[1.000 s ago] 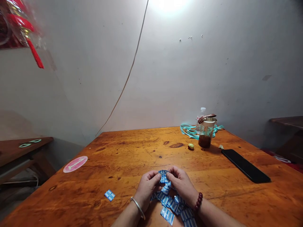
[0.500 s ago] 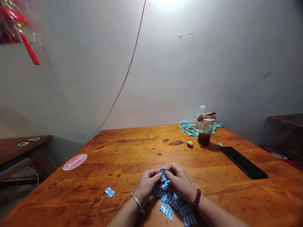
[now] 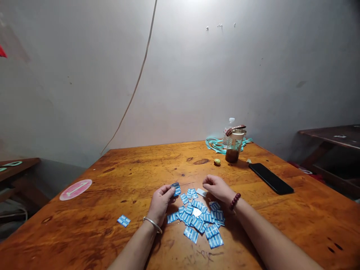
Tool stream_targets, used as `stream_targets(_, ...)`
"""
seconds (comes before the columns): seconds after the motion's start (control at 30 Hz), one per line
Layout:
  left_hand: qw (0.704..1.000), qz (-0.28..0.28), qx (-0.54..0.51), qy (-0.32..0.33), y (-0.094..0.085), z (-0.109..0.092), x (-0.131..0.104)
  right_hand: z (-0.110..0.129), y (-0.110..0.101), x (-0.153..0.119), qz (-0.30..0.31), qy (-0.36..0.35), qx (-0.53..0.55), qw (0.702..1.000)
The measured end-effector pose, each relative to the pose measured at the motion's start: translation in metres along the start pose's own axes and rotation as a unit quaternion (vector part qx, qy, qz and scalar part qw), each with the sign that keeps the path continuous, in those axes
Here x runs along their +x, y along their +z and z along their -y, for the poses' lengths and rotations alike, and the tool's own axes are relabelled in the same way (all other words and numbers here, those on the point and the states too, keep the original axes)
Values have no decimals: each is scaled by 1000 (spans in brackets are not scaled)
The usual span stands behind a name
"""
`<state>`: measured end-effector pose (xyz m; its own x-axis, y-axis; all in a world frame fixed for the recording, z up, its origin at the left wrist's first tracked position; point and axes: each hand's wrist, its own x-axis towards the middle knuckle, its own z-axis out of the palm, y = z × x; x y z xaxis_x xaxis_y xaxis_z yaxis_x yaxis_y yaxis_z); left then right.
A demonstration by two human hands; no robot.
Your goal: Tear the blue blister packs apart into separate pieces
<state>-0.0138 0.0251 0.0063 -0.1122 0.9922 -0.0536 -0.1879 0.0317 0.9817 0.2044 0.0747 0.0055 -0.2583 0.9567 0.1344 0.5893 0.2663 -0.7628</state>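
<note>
Presumably light and stiff, best edge-held, the patterned card (image 3: 176, 189) is pinched by the left hand (image 3: 159, 202), pile (image 3: 197, 223) right of that grip; the right hand's (image 3: 219, 187) hold cannot be determined.

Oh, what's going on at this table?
The person's left hand pinches a small blue-and-white patterned square. The right hand is beside a flat white piece, perhaps touching it. Similar patterned squares lie loosely piled on the brown wooden table; another square sits apart to the left.

wooden table (image 3: 140, 165) — scattered blue-white cards (image 3: 197, 222), black phone (image 3: 270, 179), drink bottle (image 3: 233, 154)
</note>
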Motion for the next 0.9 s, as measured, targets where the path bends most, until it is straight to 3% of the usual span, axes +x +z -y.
stream_targets(0.07, 1000, -1, -3, 3, -1, -1, 1, -6, -3, 0, 56, 21, -63, 996)
stream_targets(0.13, 1000, -2, -5, 0, -2, -2, 2, -8, -2, -3, 74, 28, -87, 993)
stream_targets(0.37, 1000, -7, -10, -7, -2, 4, 4, -3, 8, -9, 31, -35, -216, 975)
stream_targets(0.5, 1000, -2, -7, 1, -5, 7, 7, 8, 10, -13, 37, -55, -196, 978)
stream_targets(0.57, 1000, -2, -7, 8, -6, 7, 7, 18, 14, -19, 74, -108, -159, 979)
stream_targets(0.67, 1000, -5, -12, 9, -6, 6, 7, 34, 25, -32, 156, -214, -129, 956)
stream_targets(0.73, 1000, -5, -18, 5, -4, 6, 7, 38, 32, -37, 171, -244, -147, 943)
stream_targets(0.9, 1000, -3, -20, 9, -3, 4, 5, 31, 31, -31, 138, -187, -178, 956)
